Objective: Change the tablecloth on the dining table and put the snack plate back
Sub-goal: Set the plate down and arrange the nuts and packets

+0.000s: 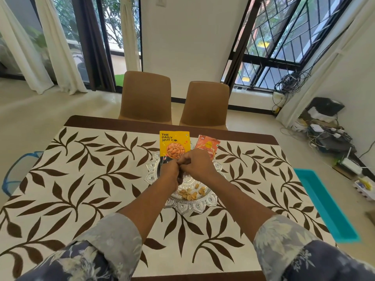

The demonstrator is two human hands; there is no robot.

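Observation:
A cream tablecloth (91, 179) with brown leaf print covers the dining table. At its middle stands a silver ornate snack plate (188, 207) holding several pistachio shells (188, 194). A yellow almond packet (174, 142) and an orange snack packet (208, 144) lie on the plate's far side. My left hand (170, 171) and my right hand (197, 161) meet above the plate, fingers curled, fingertips pinched together on something small that the fingers hide.
Two brown chairs (146, 96) (205, 102) stand at the table's far edge. A teal tray (324, 203) lies beyond the right edge, a blue-rimmed object (18, 169) at the left. Cables and devices (324, 134) clutter the floor at right.

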